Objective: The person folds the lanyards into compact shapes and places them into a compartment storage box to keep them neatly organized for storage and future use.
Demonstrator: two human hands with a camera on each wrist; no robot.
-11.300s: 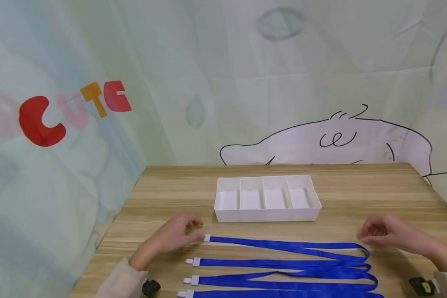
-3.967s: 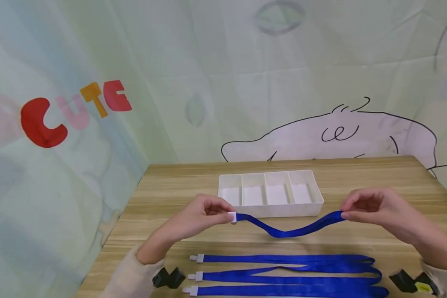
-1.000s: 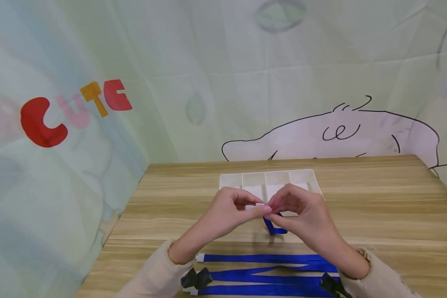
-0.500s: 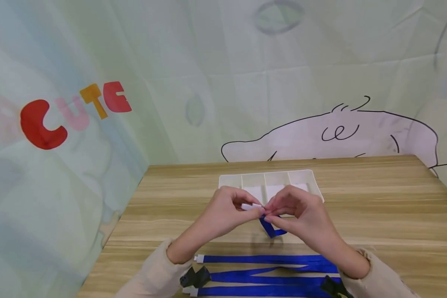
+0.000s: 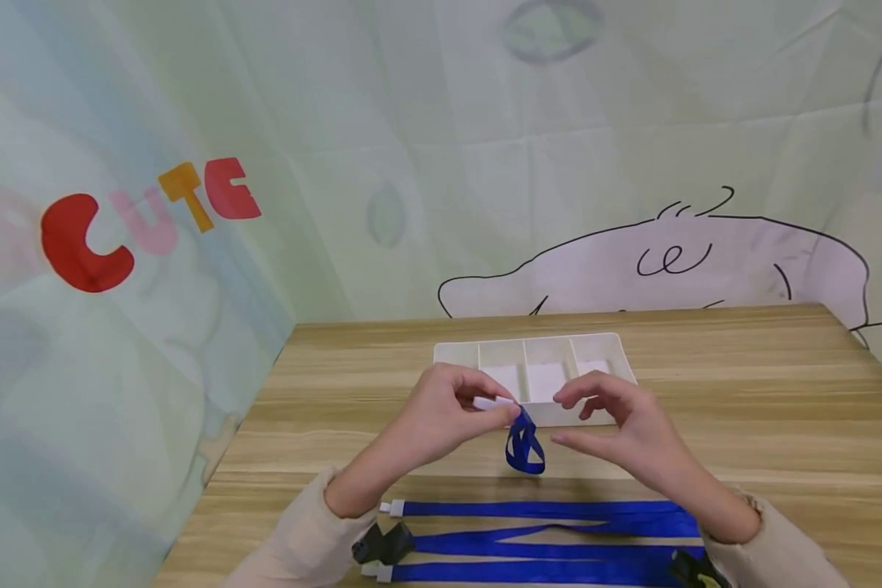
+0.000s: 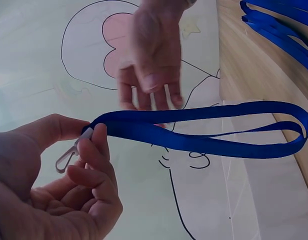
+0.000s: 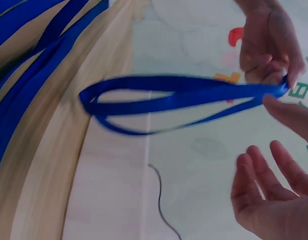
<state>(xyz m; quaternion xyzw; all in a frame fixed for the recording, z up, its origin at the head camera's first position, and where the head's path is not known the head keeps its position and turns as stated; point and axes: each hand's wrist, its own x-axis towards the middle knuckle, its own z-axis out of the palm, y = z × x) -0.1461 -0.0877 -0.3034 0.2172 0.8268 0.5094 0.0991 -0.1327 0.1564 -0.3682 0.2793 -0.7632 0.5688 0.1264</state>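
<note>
In the head view my left hand pinches a blue lanyard near its white clip. The strap hangs down in folded loops in front of the white tray. The left wrist view shows the clip's hook sticking out past my thumb and fingers. My right hand is just right of the lanyard, thumb and fingers spread apart, holding nothing. In the right wrist view, the loops of the same lanyard extend from the left hand's grip, and the right fingers are spread.
Behind the hands stands a white tray with several compartments. Several more blue lanyards lie side by side on the wooden table nearer the body, partly hidden by the forearms. A printed cloth hangs behind and to the left.
Over the last seconds the lanyard was lifted off the table and folded into loops. In the last half second my right hand has let go of it and moved right.
</note>
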